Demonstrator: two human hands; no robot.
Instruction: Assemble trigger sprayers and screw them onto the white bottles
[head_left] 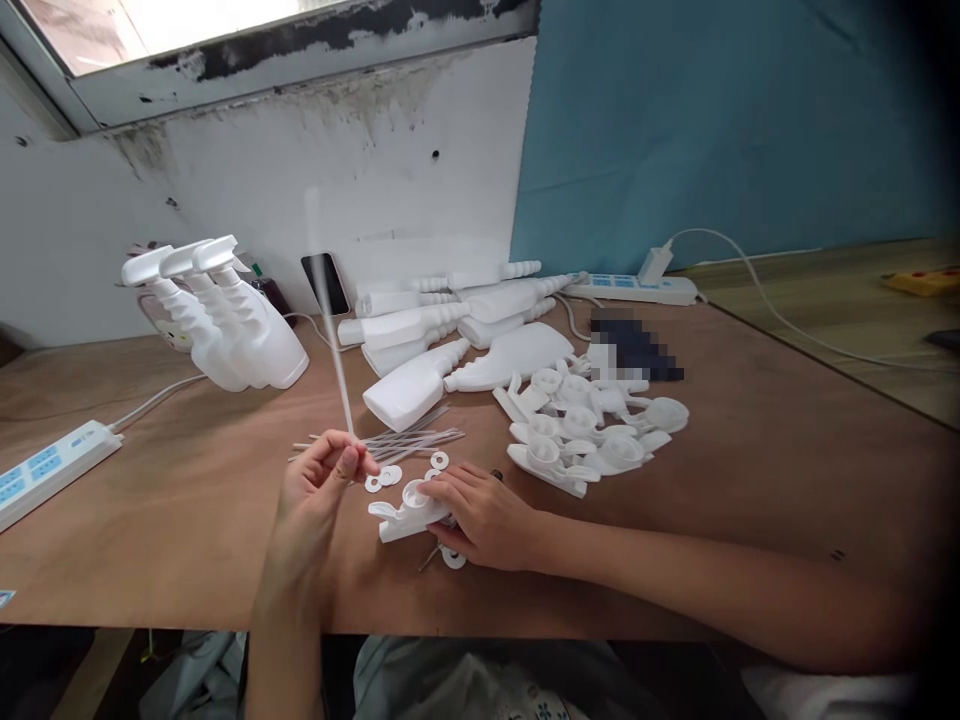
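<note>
My left hand point(316, 482) pinches a thin white dip tube point(336, 350) near its lower end; the tube stands nearly upright, its top blurred. Low over the table, my right hand point(491, 518) has its fingers closed on a white trigger spray head point(405, 520), whose round collar faces up. The palm hides part of that head. Several flat white washers point(390, 475) lie between the hands, and another washer point(453, 558) shows below my right fingers. Behind my left hand is a loose bundle of dip tubes point(420, 440).
Several white bottles point(409, 385) lie at the back centre. A pile of spray heads point(581, 425) is on the right, beside a pixelated dark item point(637, 345). Bottles with spray heads point(240, 330) stand at left. Power strips point(60, 470), cords and a phone point(326, 283) are around.
</note>
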